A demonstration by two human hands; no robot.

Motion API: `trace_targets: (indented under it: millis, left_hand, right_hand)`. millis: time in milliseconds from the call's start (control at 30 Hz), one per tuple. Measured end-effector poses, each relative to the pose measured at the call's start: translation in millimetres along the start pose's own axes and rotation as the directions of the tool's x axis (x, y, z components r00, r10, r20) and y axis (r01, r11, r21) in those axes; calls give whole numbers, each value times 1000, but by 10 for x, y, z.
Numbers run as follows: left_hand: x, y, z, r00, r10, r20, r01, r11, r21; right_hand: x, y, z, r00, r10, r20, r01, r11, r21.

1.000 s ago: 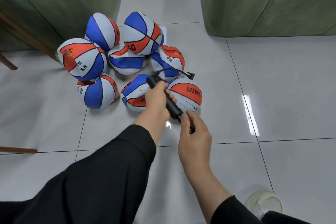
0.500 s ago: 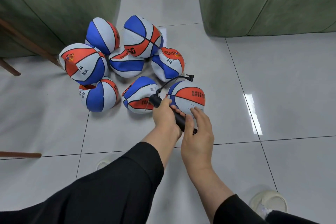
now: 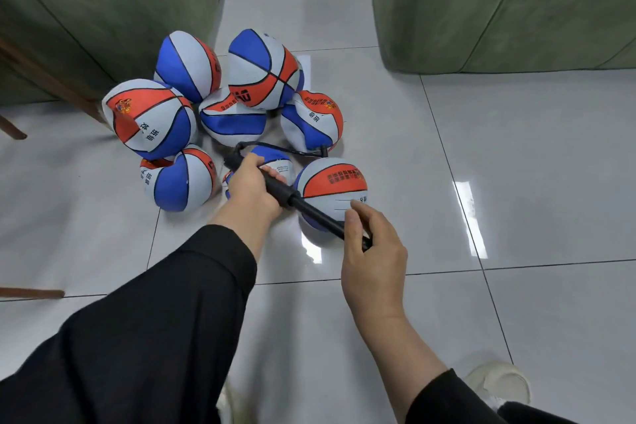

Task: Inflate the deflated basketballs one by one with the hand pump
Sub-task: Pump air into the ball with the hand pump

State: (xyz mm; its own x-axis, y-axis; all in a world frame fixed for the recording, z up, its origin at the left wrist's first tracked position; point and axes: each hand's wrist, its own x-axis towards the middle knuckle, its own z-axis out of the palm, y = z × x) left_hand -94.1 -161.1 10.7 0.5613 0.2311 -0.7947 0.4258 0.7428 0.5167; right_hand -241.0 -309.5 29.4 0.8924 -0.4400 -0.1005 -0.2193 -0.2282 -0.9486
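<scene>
Several blue, white and orange basketballs point(image 3: 151, 119) lie in a cluster on the grey tiled floor, most of them dented and slack. My left hand point(image 3: 253, 186) grips the barrel of a black hand pump point(image 3: 292, 198). My right hand point(image 3: 373, 244) holds the pump's handle end, with the piston rod drawn out between the two hands. A thin black hose point(image 3: 275, 147) loops from the pump's far end to the top of the nearest ball point(image 3: 332, 186), which looks rounder than the rest. A blue ball point(image 3: 275, 162) is partly hidden behind my left hand.
Two green upholstered sofas stand at the back, one on the left point(image 3: 103, 10) and one on the right point(image 3: 499, 3), with a floor gap between them. A wooden leg point(image 3: 48, 83) slants at the left. My shoe point(image 3: 499, 382) shows at the bottom right.
My right hand has pulled the handle back toward me, drawing the piston rod out after a push-in stroke. The left hand keeps its grip on the barrel.
</scene>
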Motion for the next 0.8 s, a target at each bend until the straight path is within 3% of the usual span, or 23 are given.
trace_targets:
  millis: [367, 467, 633, 800]
  left_hand:
    - [-560, -832, 134, 996, -70, 61, 70, 998, 1]
    - [-539, -780, 124, 993, -110, 52, 109, 994, 15]
    - [-313, -410, 218, 995, -31, 100, 22, 996, 90]
    - [30, -128, 64, 999, -44, -16, 45, 998, 53]
  right_hand:
    - [26, 54, 137, 998, 11, -54, -14, 999, -47]
    - [18, 19, 144, 999, 41, 9, -40, 997, -69]
    - [-4, 37, 32, 997, 61, -38, -61, 998, 9]
    - [-30, 45, -22, 997, 69, -21, -68, 997, 28]
